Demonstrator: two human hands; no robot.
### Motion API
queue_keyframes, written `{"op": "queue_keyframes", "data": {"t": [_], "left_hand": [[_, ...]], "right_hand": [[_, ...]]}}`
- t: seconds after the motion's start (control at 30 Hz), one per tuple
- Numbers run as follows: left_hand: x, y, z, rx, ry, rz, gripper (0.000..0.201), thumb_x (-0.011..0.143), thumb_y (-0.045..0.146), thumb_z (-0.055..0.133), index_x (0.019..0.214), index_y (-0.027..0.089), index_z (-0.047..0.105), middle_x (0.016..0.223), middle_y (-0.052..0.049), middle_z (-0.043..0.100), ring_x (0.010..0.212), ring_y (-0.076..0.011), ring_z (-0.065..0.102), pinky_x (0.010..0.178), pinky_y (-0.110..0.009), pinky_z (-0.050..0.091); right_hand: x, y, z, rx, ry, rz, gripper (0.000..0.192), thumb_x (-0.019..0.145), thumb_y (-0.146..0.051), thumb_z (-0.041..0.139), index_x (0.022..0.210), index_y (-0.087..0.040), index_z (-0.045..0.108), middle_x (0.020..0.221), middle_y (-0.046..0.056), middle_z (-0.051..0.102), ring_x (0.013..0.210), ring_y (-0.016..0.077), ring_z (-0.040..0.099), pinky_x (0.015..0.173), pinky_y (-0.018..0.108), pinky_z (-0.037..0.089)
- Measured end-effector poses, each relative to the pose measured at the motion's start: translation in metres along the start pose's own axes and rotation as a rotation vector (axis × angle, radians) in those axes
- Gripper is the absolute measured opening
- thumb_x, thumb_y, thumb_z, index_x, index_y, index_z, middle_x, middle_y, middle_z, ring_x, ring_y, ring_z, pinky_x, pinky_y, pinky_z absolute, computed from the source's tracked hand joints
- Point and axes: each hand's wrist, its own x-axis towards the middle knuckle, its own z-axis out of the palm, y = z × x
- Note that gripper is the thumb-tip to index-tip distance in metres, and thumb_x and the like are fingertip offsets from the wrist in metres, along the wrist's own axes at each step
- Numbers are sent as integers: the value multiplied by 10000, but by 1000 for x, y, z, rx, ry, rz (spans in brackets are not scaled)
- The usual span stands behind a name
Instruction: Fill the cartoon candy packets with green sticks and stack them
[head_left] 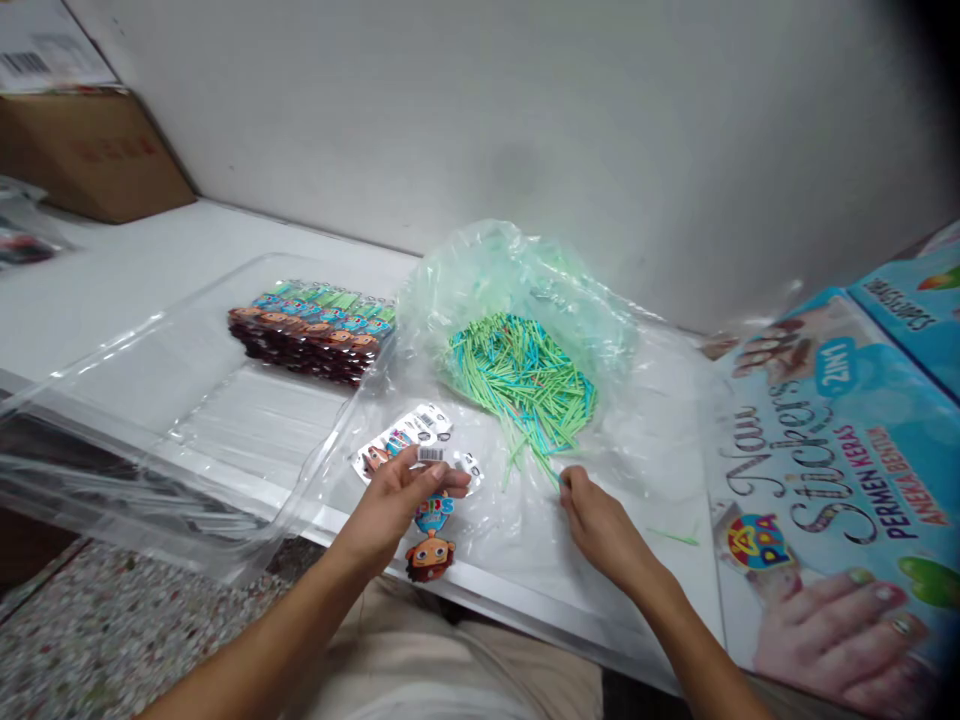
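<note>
My left hand point(405, 500) is closed on a printed card point(430, 553) with a cartoon face, which hangs below my fingers over the table's front edge. Several similar white cards point(401, 435) lie fanned out just behind that hand. My right hand point(596, 520) is pinched at the near end of thin green sticks point(544, 465). Those lead out of a heap of green and blue sticks point(517, 380) in an opened clear plastic bag point(499, 260). How many sticks my right fingers grip is hidden.
A clear plastic tray point(225, 420) at left holds a stack of packed pieces point(311, 330) with the same cartoon print. Blue "Nail Stickers" boxes point(832, 480) stand at right. A cardboard box point(90, 155) is at back left. One loose green stick point(675, 537) lies on the table.
</note>
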Motion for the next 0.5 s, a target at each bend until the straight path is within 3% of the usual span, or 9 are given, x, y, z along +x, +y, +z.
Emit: {"op": "queue_keyframes", "data": {"t": [0.13,0.23,0.37,0.5], "left_hand": [[7,-13,5,125,-190,-38,280,694,409,724,856,193,650,925,-74,726,882,-213,657,782,-305,457],[17,-26,10,216,-277,-40,242,680,379,729,722,174,609,723,-25,663,709,-168,595,652,-269,408],[31,-41,9,235,-134,28,257,703,369,696,669,177,529,611,28,549,592,-127,495,580,-250,345],[36,-47,5,216,-25,121,231,742,386,659,736,180,555,732,-3,616,717,-164,568,655,-265,394]], "right_hand": [[40,-13,-7,99,41,252,249,962,-273,289,1077,-146,469,837,83,659,759,214,619,605,268,316],[68,-14,-4,60,35,296,323,961,-365,304,967,-142,538,844,118,670,782,227,624,593,276,298],[78,-9,5,25,-28,275,257,907,-369,440,900,-157,586,840,112,688,784,228,631,583,274,293],[72,-5,7,-9,-58,259,265,928,-328,392,957,-155,591,872,126,697,808,237,641,603,286,313]]}}
